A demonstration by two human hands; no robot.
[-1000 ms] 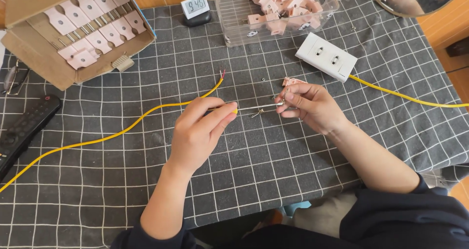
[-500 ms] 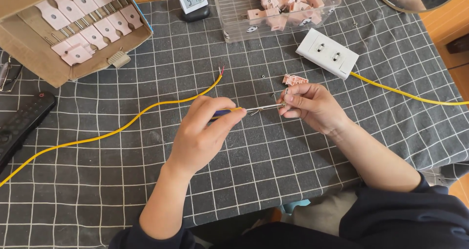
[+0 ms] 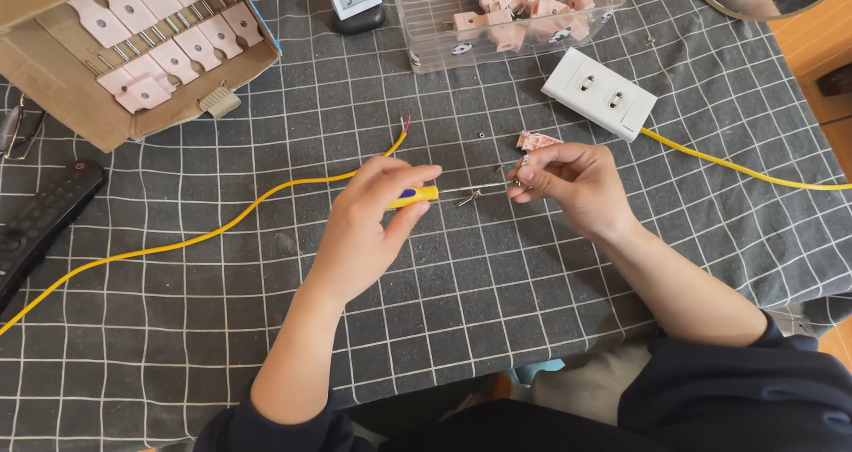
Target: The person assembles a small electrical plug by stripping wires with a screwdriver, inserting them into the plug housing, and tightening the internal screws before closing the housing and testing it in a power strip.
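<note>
A table covered with a dark grey cloth (image 3: 532, 328) marked in a white grid fills the view. Near its middle, a yellow-handled screwdriver (image 3: 417, 195) is gripped in the closed fingers of the left hand (image 3: 368, 226), its thin shaft pointed toward the right hand (image 3: 568, 181). A small pink plastic part (image 3: 535, 141) is pinched between the right hand's fingertips, where the shaft's tip is met. A yellow cable (image 3: 204, 235) with bared ends is laid just behind the left hand. A white double socket (image 3: 599, 93) is seen beyond the right hand, a clear tub (image 3: 426, 26) of pink parts behind it, and a cardboard box (image 3: 53, 106) at far left.
</note>
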